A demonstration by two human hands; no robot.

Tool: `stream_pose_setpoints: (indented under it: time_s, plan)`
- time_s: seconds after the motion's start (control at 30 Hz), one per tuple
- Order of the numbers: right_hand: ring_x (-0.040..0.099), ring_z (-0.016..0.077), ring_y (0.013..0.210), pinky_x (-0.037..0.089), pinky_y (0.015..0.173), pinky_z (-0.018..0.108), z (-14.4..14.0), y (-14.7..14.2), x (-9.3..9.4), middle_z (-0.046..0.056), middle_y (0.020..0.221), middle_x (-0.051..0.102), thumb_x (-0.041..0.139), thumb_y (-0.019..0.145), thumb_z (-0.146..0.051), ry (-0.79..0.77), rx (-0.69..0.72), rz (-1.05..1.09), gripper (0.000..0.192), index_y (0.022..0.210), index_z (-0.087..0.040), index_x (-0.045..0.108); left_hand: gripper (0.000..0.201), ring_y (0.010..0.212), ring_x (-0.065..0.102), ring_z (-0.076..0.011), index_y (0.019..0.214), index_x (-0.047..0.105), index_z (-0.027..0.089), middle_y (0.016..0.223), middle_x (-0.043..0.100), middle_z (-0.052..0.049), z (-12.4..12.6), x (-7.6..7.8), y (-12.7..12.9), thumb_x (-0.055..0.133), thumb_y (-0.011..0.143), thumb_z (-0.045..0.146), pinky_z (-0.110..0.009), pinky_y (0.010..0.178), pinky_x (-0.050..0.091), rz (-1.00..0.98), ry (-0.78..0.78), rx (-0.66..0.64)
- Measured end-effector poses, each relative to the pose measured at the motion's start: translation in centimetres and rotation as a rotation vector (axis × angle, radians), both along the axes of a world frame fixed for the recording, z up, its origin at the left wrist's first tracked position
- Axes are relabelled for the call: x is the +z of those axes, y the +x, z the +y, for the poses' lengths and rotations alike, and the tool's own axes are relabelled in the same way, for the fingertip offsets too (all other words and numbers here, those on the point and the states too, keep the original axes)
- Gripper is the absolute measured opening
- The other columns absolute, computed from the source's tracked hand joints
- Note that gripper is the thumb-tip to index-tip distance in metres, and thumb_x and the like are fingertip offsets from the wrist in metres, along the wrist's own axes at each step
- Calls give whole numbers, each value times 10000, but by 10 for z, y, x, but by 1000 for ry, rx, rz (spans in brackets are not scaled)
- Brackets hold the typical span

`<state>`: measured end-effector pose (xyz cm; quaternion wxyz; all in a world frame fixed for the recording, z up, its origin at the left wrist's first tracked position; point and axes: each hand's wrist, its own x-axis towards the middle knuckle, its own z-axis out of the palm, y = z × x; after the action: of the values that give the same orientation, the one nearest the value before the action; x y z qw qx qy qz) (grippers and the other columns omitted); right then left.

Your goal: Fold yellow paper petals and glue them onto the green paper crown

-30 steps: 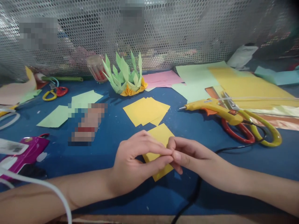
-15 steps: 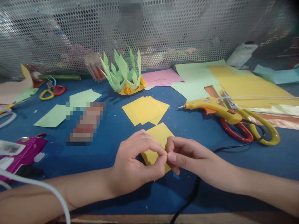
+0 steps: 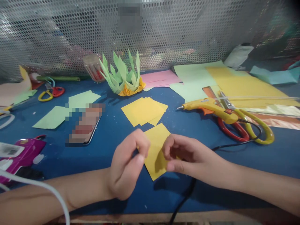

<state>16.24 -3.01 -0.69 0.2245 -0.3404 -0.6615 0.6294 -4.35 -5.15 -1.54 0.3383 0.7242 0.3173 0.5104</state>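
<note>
Yellow paper square [image 3: 156, 153] lies at front centre of blue table [image 3: 112, 131], between both hands. Left hand [image 3: 127, 165] pinches its left edge; right hand [image 3: 187, 154] grips right edge, fingers curled (firmness of grip unclear). Stack of yellow squares [image 3: 144, 111] just behind. Clear cup [image 3: 93, 67] at back holds red things, too blurred to name. Glue gun [image 3: 211, 107] lies right, on scissors [image 3: 243, 126].

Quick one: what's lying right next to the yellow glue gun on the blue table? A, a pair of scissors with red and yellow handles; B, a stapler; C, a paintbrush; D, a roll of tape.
A: the scissors, one handle red and one yellow, lie against the rear of the glue gun on the blue table, their blades pointing toward the yellow paper behind.
</note>
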Motion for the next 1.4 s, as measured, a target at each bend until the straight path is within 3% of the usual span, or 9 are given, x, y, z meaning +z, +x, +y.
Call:
stream_pose_setpoints:
  time_s: [0.17, 0.33, 0.5, 0.6, 0.77, 0.97, 1.1, 1.2, 1.4]
  plan:
    - [463, 220, 972, 426, 837, 362, 3, 3, -1, 72, 1069, 528, 749, 672, -489, 560, 68, -349, 463, 998, -218, 564, 218, 616, 584, -195, 746, 578, 305, 642, 587, 1, -15, -14, -4, 467, 849, 463, -376, 628, 533, 345, 95, -255]
    - [483, 228, 930, 423, 823, 404, 2, 4, -5, 91, 1057, 551, 657, 780, -453, 719, 62, -452, 318, 966, -204, 588, 135, 776, 653, -259, 743, 645, 431, 755, 665, 30, -22, -28, 8, 535, 785, 497, -400, 591, 575, 463, 145, -403]
    - [530, 195, 886, 437, 800, 366, 6, 5, -9, 69, 998, 597, 596, 849, -286, 751, 15, -409, 109, 916, -201, 609, 137, 808, 662, -136, 787, 607, 325, 907, 706, 80, -20, -11, -3, 494, 824, 258, -256, 774, 565, 462, 343, -588]
    - [548, 177, 870, 457, 780, 323, 10, 5, -9, 61, 937, 619, 583, 850, -199, 740, -17, -339, 37, 882, -189, 600, 246, 1033, 607, -210, 1042, 528, 191, 1082, 673, -76, -9, -1, -6, 548, 804, 251, -368, 937, 480, 519, 460, -263]
    - [586, 151, 822, 474, 678, 247, 11, 7, -6, 21, 865, 643, 642, 772, -101, 638, -82, -360, 172, 902, -204, 595, 659, 1194, 519, -271, 1284, 377, 186, 1318, 533, -136, 10, -3, -3, 655, 770, 492, -428, 981, 447, 724, 79, -90]
    - [606, 125, 781, 447, 724, 259, 17, 15, -1, 0, 836, 677, 571, 834, -127, 637, -49, -330, 109, 882, -208, 627, 486, 1015, 621, -231, 1212, 451, 170, 1158, 643, -94, 10, -3, -4, 606, 840, 443, -382, 884, 489, 793, 160, -85]
    - [595, 128, 777, 402, 782, 299, 27, 24, 2, -14, 813, 687, 566, 864, -184, 710, -25, -283, 81, 856, -224, 636, 203, 908, 648, -165, 1116, 520, 166, 1009, 695, -44, 11, -2, -5, 481, 919, 202, -301, 804, 502, 773, 294, -82]
    - [596, 150, 872, 374, 827, 331, 29, 29, 3, 20, 910, 676, 560, 890, -342, 865, 11, -271, 141, 935, -222, 619, 241, 813, 653, -160, 1083, 560, 141, 949, 711, -58, 12, -1, -7, 395, 917, 82, -285, 704, 514, 796, 509, -28]
    - [597, 204, 837, 396, 740, 358, 10, 25, 2, 100, 1003, 639, 492, 781, -693, 1431, 171, -320, 670, 1193, -167, 523, 166, 613, 596, -189, 960, 597, 68, 799, 702, -109, 2, 1, -7, 455, 876, 86, -316, 538, 489, 861, 828, 44]
